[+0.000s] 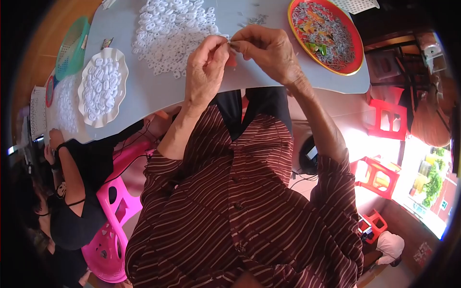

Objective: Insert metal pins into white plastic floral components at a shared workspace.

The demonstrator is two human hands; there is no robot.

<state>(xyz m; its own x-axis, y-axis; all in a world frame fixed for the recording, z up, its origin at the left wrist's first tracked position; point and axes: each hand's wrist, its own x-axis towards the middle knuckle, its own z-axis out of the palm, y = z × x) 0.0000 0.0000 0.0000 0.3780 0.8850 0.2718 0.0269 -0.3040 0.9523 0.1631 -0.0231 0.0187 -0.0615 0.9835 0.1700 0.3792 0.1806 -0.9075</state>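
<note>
My left hand (206,69) and my right hand (272,54) meet over the near part of the table, fingertips almost touching. Each has thumb and forefinger pinched together around something tiny; its kind cannot be made out. Just left of my left hand spreads a big heap of small white plastic pieces (165,36), many oval with a hole. A small reddish thing (232,59) shows beneath the fingertips, partly hidden. Beyond my right hand stands a round red tray (291,24) with a yellow rim, filled with small grey metal pieces (331,45).
A scalloped white dish (124,72) of white oval pieces sits left on the grey table (144,98). Past it are a green basket (72,48) and another white heap (66,103). A person (72,206) sits at left by a pink chair (120,206). Red stools (386,120) stand right.
</note>
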